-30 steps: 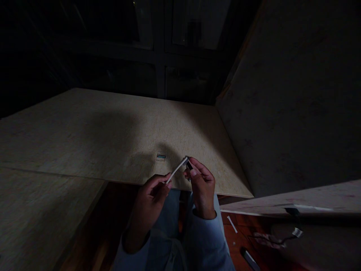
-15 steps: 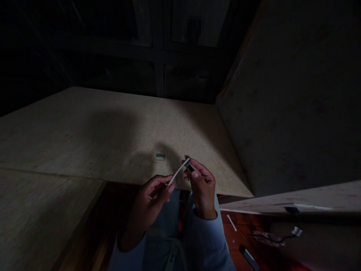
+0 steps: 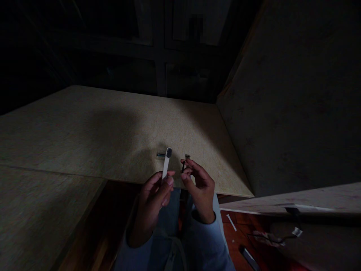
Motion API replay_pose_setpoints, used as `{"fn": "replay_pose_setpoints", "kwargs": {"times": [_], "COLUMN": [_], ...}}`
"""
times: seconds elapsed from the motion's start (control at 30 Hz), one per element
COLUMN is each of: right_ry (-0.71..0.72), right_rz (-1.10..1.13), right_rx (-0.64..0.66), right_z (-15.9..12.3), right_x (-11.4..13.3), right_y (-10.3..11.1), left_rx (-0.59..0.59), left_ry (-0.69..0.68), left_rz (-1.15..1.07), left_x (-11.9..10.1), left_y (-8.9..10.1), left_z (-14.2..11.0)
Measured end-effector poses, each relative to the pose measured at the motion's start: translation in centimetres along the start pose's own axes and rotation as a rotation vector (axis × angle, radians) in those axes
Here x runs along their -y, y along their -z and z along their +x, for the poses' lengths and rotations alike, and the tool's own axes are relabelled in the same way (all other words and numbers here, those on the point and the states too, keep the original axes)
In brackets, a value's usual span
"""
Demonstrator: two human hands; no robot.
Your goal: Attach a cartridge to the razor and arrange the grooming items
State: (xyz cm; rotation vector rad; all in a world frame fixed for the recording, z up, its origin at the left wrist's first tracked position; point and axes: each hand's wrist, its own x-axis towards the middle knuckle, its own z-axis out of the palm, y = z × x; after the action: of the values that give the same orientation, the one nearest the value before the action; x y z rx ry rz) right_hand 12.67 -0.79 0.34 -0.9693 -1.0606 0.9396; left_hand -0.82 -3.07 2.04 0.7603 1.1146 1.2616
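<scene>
My left hand (image 3: 154,194) is closed around the handle of a white toothbrush (image 3: 166,165), which points up with its dark bristles turned toward me. Just to the right, my right hand (image 3: 199,182) pinches a small, thin black piece (image 3: 183,166) between thumb and fingers; its kind is too dim to make out. The brush head and the piece are apart. On the table behind the toothbrush lies a small flat item with a teal strip (image 3: 160,154), partly covered by the brush. Another small metallic-looking item (image 3: 187,156) shows just beyond my right fingertips.
The pale, speckled table (image 3: 118,150) reaches back to a dark window frame (image 3: 160,75). A patterned panel (image 3: 287,113) rises on the right. On the reddish floor lie a white stick (image 3: 231,222), a dark oblong object (image 3: 249,259) and a black cable (image 3: 287,238).
The toothbrush has left the black piece, swung left and turned upright with its bristles facing me. My right hand has tilted the piece so that it shows edge-on.
</scene>
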Motion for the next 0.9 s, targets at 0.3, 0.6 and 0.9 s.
{"fn": "replay_pose_setpoints", "kwargs": {"times": [0.3, 0.6, 0.9], "right_ry": [0.196, 0.186, 0.115], "right_rz": [-0.295, -0.279, -0.078], "right_rx": [0.159, 0.164, 0.228], "right_z": [0.0, 0.3, 0.5], "right_x": [1.0, 0.5, -0.3], "right_y": [0.3, 0.6, 1.5], "left_rx": [0.068, 0.055, -0.025], "left_ry": [0.087, 0.105, 0.071], "left_rz": [-0.051, -0.081, -0.127], "left_x": [0.9, 1.3, 1.7], "left_y": [-0.7, -0.7, -0.7], "left_z": [0.9, 1.5, 1.8]}}
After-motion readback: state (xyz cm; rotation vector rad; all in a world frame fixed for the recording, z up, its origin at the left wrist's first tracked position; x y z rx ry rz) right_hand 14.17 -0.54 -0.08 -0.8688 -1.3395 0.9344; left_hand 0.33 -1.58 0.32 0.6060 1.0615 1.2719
